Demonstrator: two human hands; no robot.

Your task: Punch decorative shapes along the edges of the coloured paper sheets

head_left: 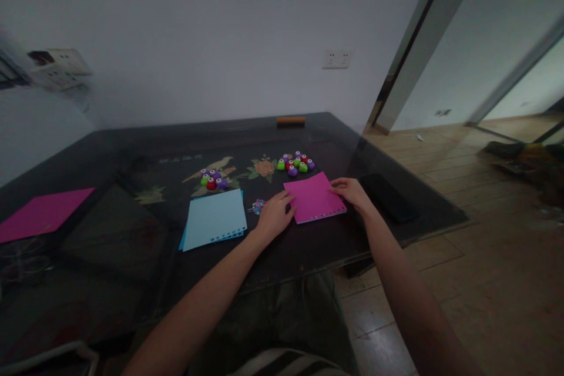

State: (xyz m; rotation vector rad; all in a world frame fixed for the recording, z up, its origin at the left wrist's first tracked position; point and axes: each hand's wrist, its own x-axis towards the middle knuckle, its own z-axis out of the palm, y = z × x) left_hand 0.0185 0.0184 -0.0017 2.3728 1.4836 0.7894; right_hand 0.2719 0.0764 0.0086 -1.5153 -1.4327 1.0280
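A pink square sheet of paper (312, 197) with a row of punched holes along its near edge lies on the dark table in front of me, a paler edge showing under it. My left hand (276, 214) grips its left edge with bent fingers. At the opposite edge, my right hand (350, 191) holds the sheet between thumb and fingers. Left of my left hand lies a stack of light blue punched paper (215, 220) over darker blue. A small multicoloured bundle (257, 207) with thin metal tips is partly hidden behind my left hand; its kind is unclear.
Behind the papers sit two clusters of small purple, green and red eye-like pieces, one on the left (212, 180) and one on the right (296, 163). An orange-brown cylinder (291, 121) lies by the wall. A black flat object (388, 197) rests at right, another pink sheet (46, 212) far left.
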